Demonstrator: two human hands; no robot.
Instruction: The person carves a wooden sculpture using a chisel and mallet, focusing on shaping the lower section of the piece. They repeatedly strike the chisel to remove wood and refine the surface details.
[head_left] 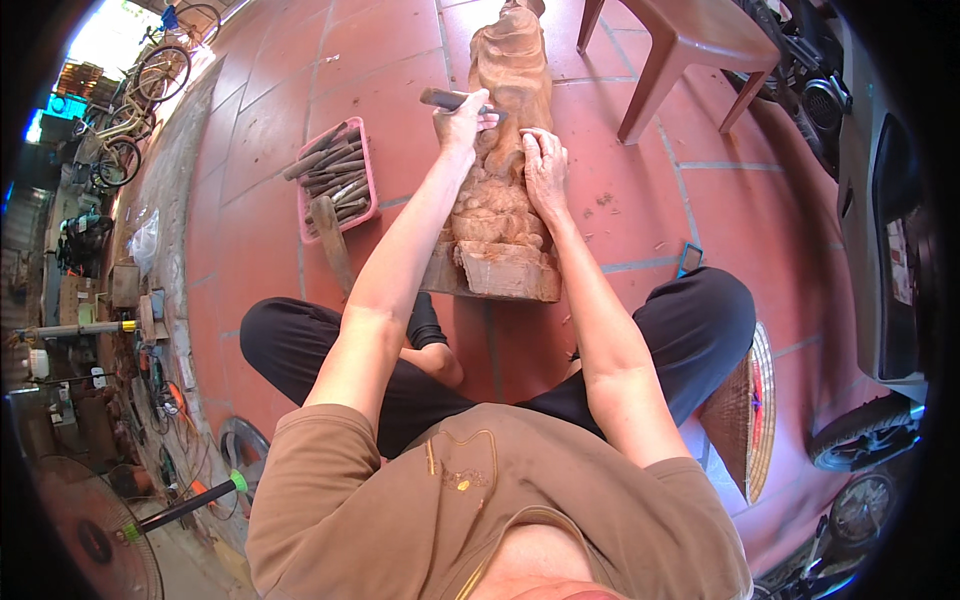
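A carved wooden statue [510, 90] lies lengthwise on the floor in front of me, its rough, blocky base [508, 270] toward my crossed legs. Folds and knobbly relief cover its surface. My left hand [460, 125] is closed around a carving chisel with a dark handle [442, 98], over the statue's left side. The chisel's tip against the wood is hard to make out. On the statue's right side rests my right hand [546, 170], its fingers stretched along the wood, with no tool visible in it.
Left of the statue, a pink basket [372, 190] holds several chisels [340, 175]; a wooden mallet-like piece [328, 235] leans at its near end. A brown plastic chair [680, 45] stands far right. A small blue-framed object [690, 260] and a conical hat [745, 420] lie near my right knee.
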